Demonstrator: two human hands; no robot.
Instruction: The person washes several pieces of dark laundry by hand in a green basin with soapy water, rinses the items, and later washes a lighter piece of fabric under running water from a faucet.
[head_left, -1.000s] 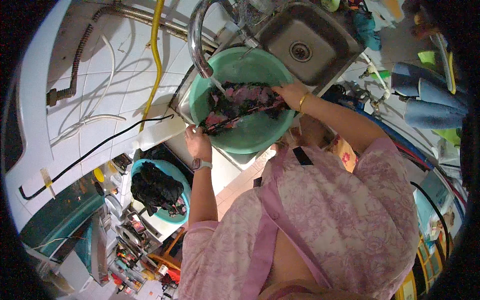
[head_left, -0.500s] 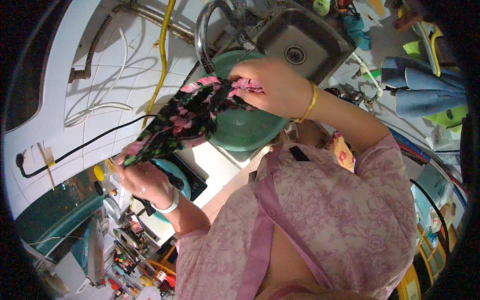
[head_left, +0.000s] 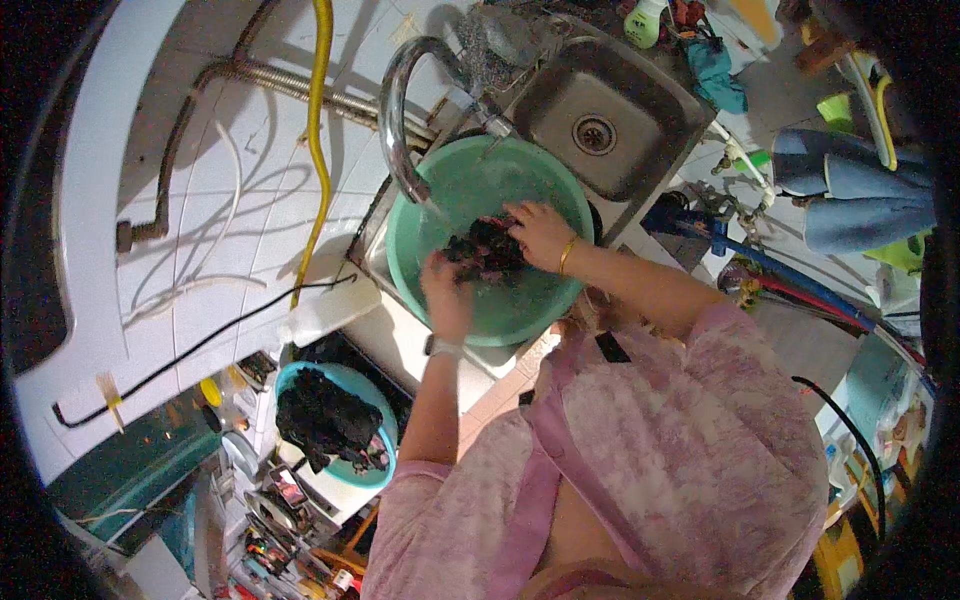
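Note:
A black floral cloth (head_left: 486,248) with pink patches is bunched up inside a green basin (head_left: 405,245), whose garment kind I cannot make out. My right hand (head_left: 545,236) grips the bundle's right side with bent fingers. At its left side, my left hand (head_left: 447,300), a little blurred, has its fingers closed on the fabric. Above the basin's left part arches a chrome faucet (head_left: 390,110); water seems to run from its spout beside the cloth.
Right of the basin is a steel sink (head_left: 640,80) with a drain. A turquoise tub (head_left: 385,470) of dark clothes stands at lower left. A yellow hose (head_left: 320,150) and a black cable (head_left: 215,340) run along the tiled wall. Blue denim-like cloth (head_left: 850,185) hangs at far right.
Both hands have come down into the basin with the cloth, which was stretched out between them at the left and is now bunched under the faucet. The tub of clothes has come into full view.

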